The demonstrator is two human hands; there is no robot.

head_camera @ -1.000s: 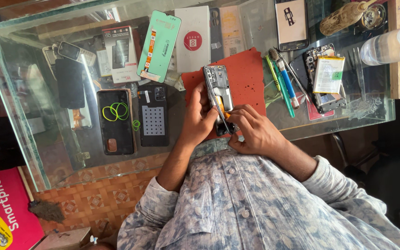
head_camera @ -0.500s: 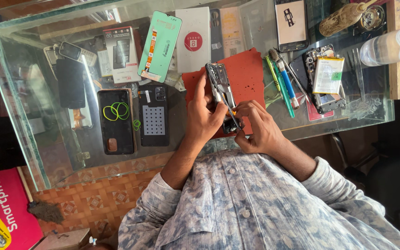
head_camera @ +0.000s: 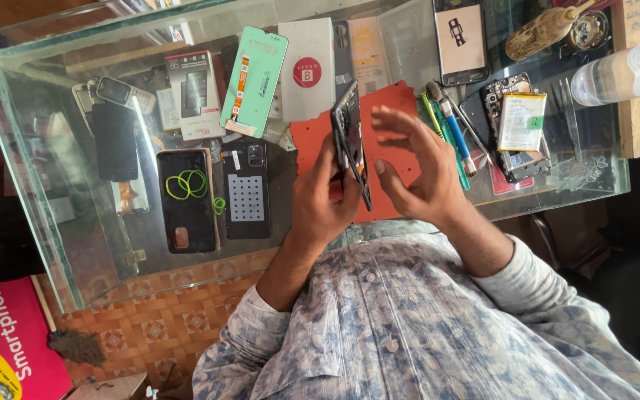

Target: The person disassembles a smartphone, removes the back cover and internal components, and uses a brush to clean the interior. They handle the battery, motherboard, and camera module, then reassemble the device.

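**Two hands, one opened phone held on edge above the red mat**

Far left on the glass table: a dark handset lying flat, a small keypad phone just above it. Next along, a black phone back with green rubber bands looped on it, and beside that a black perforated back cover. Higher up, a mint-green replacement screen with an orange flex strip, leaning against a white box bearing a red dot.

Centre now. Left hand up off the table, fingers and thumb wrapped around the lower part of the disassembled phone. Phone turned on its edge, tilted, raised over the red work mat, not lying on it. Right hand just beside the phone, fingers spread and loose, palm facing the phone, gripping nothing; whether a fingertip touches the frame, cannot tell.

Further right: green and blue-handled tools lying near the mat's edge, then a second opened phone with a white battery showing. Above, a phone with a pale screen. Far right, a clear plastic bottle on its side and a wooden-handled brush at the top edge.
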